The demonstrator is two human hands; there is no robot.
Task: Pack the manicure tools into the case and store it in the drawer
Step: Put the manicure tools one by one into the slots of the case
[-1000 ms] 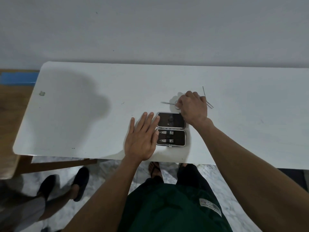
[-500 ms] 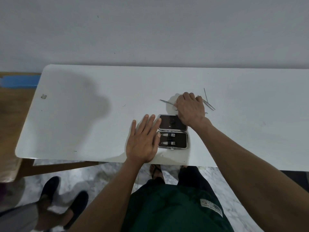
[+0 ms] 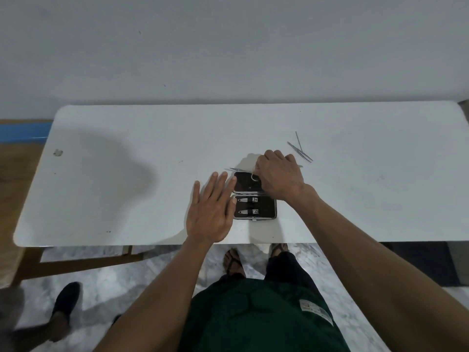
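Observation:
The black manicure case lies open on the white table, with two nail clippers strapped in its near half. My left hand rests flat and open on the table, its fingertips against the case's left edge. My right hand is closed on small scissors; their blades and one ring handle poke out over the case's far half. Thin metal tools lie loose on the table beyond and to the right of my right hand.
The table stands against a pale wall. Its near edge runs just below the case. Another person's dark shoe is on the marble floor at lower left. A wooden surface lies left of the table.
My right hand has carried the scissors from the table beyond the case back over the case's far half. The left hand has stayed flat beside the case.

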